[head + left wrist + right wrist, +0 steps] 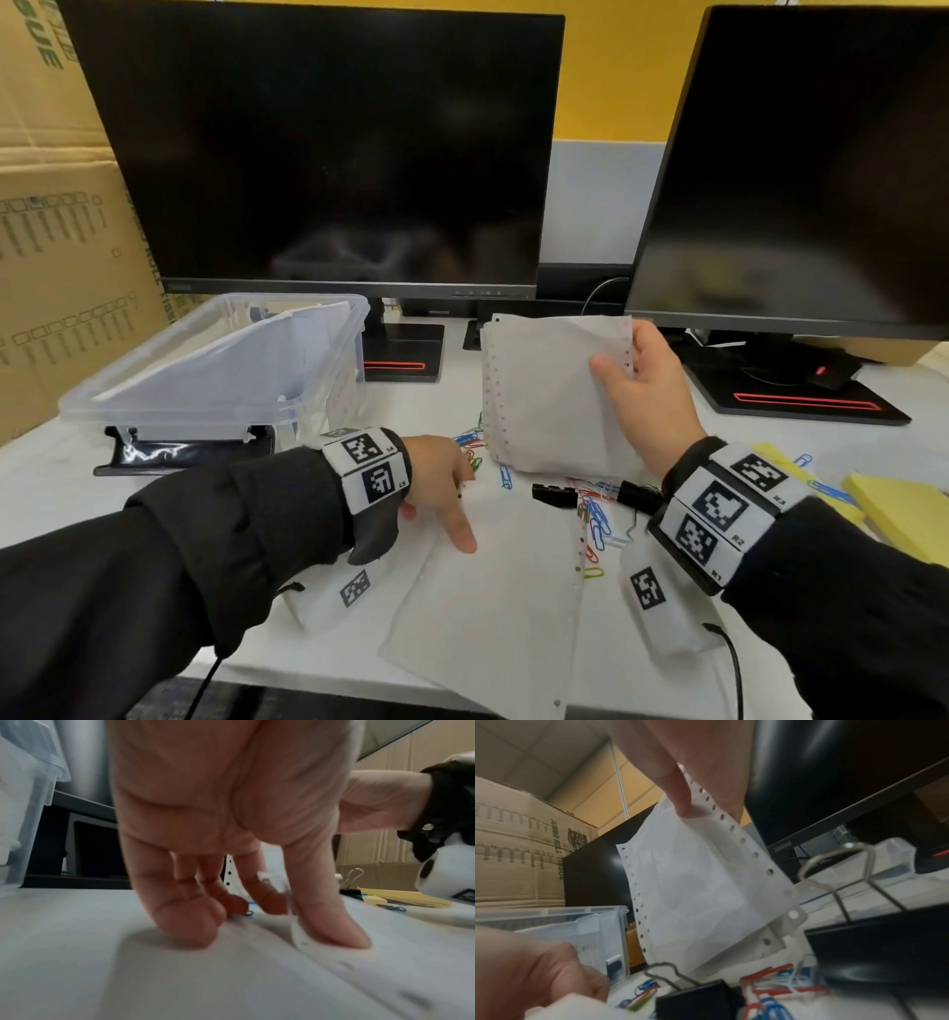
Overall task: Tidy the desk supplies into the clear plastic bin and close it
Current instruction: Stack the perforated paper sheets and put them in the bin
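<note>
— Closest to us?

— A punched sheet (493, 611) flat on the desk (61, 478). The left hand (436, 478) has its fingertips (334, 931) down on it, fingers spread and fairly straight, gripping nothing.

— Any writing there?

— The wristband tags read L4 and L5 on the left, R1 to R3 on the right.

— And the right hand (647, 390)?

— Raised, thumb and fingers pinched on the top corner of a paper stack (549, 395), hanging above the clips (595, 514) and a binder clip (700, 1002). Yellow notes (904, 509) lie right of it.

— The bin (215, 370)?

— Back left, open, papers inside, its lid (179, 455) maybe propped under the front; hard to tell.

— Further back?

— Two dark monitors (334, 154); one bezel reads "ThinkVision". The carton (526, 850) says "JUMBO ROLL TISSUE".
</note>
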Available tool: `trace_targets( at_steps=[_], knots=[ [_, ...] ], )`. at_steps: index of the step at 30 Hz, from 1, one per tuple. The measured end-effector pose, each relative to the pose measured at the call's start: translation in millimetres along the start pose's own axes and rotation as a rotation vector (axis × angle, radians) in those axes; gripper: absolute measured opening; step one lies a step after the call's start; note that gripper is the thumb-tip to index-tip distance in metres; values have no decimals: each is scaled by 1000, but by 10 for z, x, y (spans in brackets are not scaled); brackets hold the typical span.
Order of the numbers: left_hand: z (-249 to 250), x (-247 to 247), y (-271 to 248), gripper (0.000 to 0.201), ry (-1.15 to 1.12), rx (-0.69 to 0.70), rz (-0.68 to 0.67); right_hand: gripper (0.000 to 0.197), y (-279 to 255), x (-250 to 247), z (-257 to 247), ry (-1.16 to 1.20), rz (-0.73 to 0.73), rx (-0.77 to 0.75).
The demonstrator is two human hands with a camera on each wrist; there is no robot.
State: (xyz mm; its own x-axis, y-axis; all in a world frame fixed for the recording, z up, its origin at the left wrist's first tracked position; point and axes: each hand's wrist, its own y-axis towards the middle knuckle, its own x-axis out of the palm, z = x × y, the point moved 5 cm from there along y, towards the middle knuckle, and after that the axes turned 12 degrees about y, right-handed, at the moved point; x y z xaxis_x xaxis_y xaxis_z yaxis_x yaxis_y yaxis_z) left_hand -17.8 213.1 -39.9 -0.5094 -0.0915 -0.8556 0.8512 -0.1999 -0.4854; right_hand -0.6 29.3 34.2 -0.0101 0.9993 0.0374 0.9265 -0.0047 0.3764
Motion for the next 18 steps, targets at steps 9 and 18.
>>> trace_targets(
  at_steps=[9, 18],
  knots=[
    [-50, -733, -582, 20, -582, 291, 737, 26, -25, 105, -3, 143, -31, 118],
    [-133, -499, -446, 41, -1039, 228, 955, 42, -156, 440, 120, 388, -120, 290]
  ],
)
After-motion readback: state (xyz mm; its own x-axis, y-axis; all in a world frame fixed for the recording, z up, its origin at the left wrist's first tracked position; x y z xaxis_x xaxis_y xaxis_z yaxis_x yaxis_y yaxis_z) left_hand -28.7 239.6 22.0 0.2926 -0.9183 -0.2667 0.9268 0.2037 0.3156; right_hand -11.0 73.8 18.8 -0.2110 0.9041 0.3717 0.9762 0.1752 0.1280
